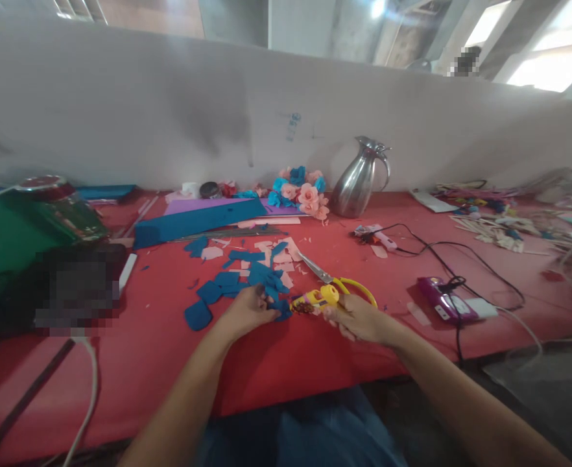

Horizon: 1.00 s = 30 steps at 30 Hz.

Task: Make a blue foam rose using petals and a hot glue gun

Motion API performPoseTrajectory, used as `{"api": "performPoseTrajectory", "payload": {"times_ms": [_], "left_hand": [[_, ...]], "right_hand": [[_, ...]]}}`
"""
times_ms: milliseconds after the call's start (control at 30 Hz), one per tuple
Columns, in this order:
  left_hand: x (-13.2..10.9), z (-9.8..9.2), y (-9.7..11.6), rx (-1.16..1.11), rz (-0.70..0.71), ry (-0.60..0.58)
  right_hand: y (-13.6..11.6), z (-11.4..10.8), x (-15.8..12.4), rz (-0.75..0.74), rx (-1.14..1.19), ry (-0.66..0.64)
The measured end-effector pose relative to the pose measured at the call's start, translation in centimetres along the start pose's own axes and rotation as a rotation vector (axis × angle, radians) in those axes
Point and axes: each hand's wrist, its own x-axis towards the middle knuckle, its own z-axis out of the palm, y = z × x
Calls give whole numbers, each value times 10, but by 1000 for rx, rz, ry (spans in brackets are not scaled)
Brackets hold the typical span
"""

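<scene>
My left hand (251,310) is closed, its fingertips pinching a small piece of blue paper (281,311). My right hand (358,318) grips a small yellow bottle (312,299) with a round yellow cap; its far end is by the blue piece, and I cannot tell whether they touch. Just beyond the right hand lie scissors (354,290) with yellow handles, blades pointing away to the left. Around the left hand are several cut blue paper pieces (227,280) and pink paper scraps (286,256). Most of the right fingertips are hidden.
Behind stand a steel jug (357,181) and a bunch of pink and blue paper flowers (298,191). A blue paper strip (198,222) lies at the back. To the right are a pink glue gun (383,238), its cord, and a purple power strip (445,301). A jar (62,207) stands left.
</scene>
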Motion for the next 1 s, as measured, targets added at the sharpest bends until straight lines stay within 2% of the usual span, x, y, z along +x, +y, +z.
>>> {"api": "performPoseTrajectory", "payload": {"times_ms": [233, 633, 833, 900, 1000], "left_hand": [[-1, 0, 3, -58, -6, -25], [-1, 0, 6, -69, 15, -31], [-1, -1, 6, -35, 5, -42], [-1, -1, 4, -37, 20, -43], [-2, -1, 2, -58, 21, -15]], "right_hand": [[7, 0, 9, -48, -20, 12], [-5, 2, 13, -43, 41, 24], [-3, 5, 13, -68, -30, 44], [-2, 4, 13, -71, -58, 77], [-3, -6, 14, -112, -151, 208]]}}
